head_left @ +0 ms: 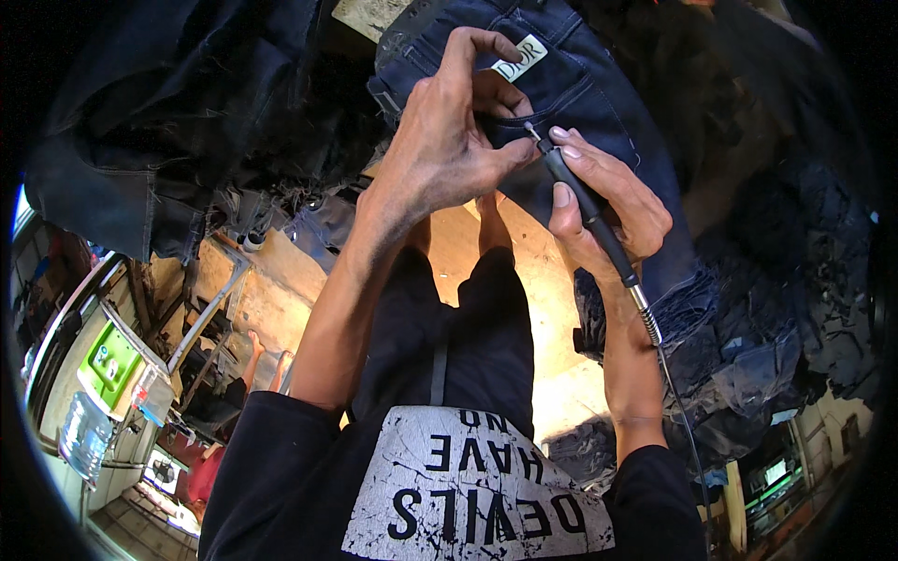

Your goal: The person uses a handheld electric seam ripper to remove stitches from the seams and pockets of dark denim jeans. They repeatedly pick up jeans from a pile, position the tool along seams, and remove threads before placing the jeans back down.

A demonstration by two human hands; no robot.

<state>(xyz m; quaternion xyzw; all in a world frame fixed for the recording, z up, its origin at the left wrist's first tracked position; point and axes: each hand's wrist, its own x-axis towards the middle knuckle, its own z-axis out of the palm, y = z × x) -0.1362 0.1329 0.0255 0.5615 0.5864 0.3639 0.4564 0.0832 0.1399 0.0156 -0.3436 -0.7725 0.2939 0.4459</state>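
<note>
A pair of dark blue jeans (613, 107) is in front of me, with a white label (531, 51) sewn or stuck near a back pocket. My left hand (435, 145) grips the denim at the pocket edge, its fingers curled and the index finger bent close to the label. In my right hand (627, 201) is a slim black rotary tool (585, 194), held like a pen. Its small tip is at or very near the pocket edge, beside my left fingertips; I cannot tell whether it touches. A thin cable (681, 411) runs down from the tool's spring-sleeved end.
Dark garments hang or lie heaped at the left (103, 201), and a stack of folded denim (748, 346) rises at the right. Farther left are a green tray (101, 366), a clear water jug (84, 438) and another person's bare leg (254, 351). Below is a tan floor (557, 313).
</note>
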